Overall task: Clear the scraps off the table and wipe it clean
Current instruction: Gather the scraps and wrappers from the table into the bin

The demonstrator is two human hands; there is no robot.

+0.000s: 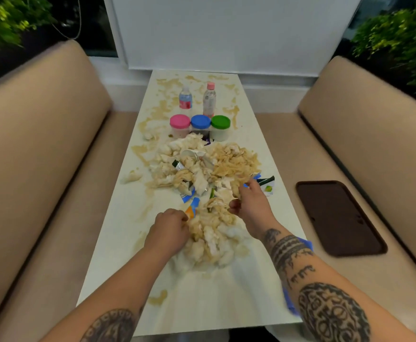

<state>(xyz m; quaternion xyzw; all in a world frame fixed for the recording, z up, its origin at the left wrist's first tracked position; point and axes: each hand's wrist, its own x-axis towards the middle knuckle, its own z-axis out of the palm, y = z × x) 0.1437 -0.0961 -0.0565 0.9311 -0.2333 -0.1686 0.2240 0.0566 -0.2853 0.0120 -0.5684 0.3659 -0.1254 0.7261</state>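
Note:
A big heap of soggy, brown-stained paper scraps [209,169] mixed with torn wrappers covers the middle of the white table [271,218]. My left hand [171,224] has its fingers curled into the near part of the heap, gripping wet paper. My right hand [249,201] digs into the heap's right side, fingers curled round a clump of paper. Brown liquid stains [157,298] are smeared along the tabletop. A blue cloth [305,245] shows at the table's right edge, partly hidden behind my right forearm.
Three jars with pink [179,124], blue [200,122] and green [220,125] lids stand beyond the heap, with two plastic bottles [209,99] behind them. Beige benches flank the table. A dark brown tray [338,215] lies on the right bench.

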